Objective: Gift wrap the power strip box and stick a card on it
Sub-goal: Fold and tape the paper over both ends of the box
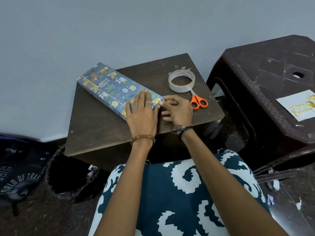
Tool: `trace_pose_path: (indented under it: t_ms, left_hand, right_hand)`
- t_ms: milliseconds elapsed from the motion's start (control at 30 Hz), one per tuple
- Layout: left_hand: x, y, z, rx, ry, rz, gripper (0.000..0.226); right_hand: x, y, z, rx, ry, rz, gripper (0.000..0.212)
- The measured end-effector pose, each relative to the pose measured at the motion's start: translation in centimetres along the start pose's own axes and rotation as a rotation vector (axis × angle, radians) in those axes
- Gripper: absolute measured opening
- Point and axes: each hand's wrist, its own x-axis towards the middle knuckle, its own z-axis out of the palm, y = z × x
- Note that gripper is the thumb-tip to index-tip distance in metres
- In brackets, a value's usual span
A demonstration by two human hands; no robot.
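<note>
The long box (pixel 112 87), covered in blue paper with cartoon animals, lies diagonally on a small dark wooden table (pixel 95 126). My left hand (pixel 142 113) lies flat on the box's near end, fingers straight, pressing the paper down. My right hand (pixel 177 109) is at that same end, its thumb and fingertips pinching the paper fold at the corner. A white "Happy Birthday" card (pixel 298 104) rests on a dark plastic stool (pixel 265 79) to the right, away from both hands.
A roll of clear tape (pixel 181 81) and orange-handled scissors (pixel 198 101) lie on the table right of the box. Short tape strips hang at the table's far edge (pixel 183 67). A black bag (pixel 20 171) and a bin (pixel 71 178) sit on the floor at left.
</note>
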Motion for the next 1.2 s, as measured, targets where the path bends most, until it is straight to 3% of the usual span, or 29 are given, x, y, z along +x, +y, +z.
trace_pose_path:
  t_ms: [167, 300, 700, 833, 1033, 1200]
  left_hand:
    - [0.1, -0.1, 0.6, 0.047, 0.063, 0.019, 0.057]
    - [0.2, -0.2, 0.8, 0.094, 0.084, 0.031, 0.056]
    - [0.3, -0.1, 1.0, 0.100, 0.117, 0.041, 0.056]
    - [0.2, 0.0, 0.8, 0.041, 0.089, 0.024, 0.058]
    - [0.4, -0.2, 0.7, 0.088, 0.119, 0.043, 0.055]
    - [0.3, -0.1, 0.7, 0.079, 0.108, 0.044, 0.055]
  right_hand:
    - [1.9, -0.8, -1.6, 0.046, -0.254, 0.073, 0.007]
    - [3.1, -1.4, -2.3, 0.000, -0.328, 0.108, 0.021]
    - [3.5, -0.4, -1.6, -0.166, -0.200, -0.067, 0.005]
    - [3.2, -0.5, -1.7, -0.147, -0.143, -0.090, 0.017]
    - [2.3, -0.1, -1.0, -0.182, -0.044, -0.166, 0.004]
    - [1.9, 0.5, -0.2, -0.256, 0.019, -0.207, 0.013]
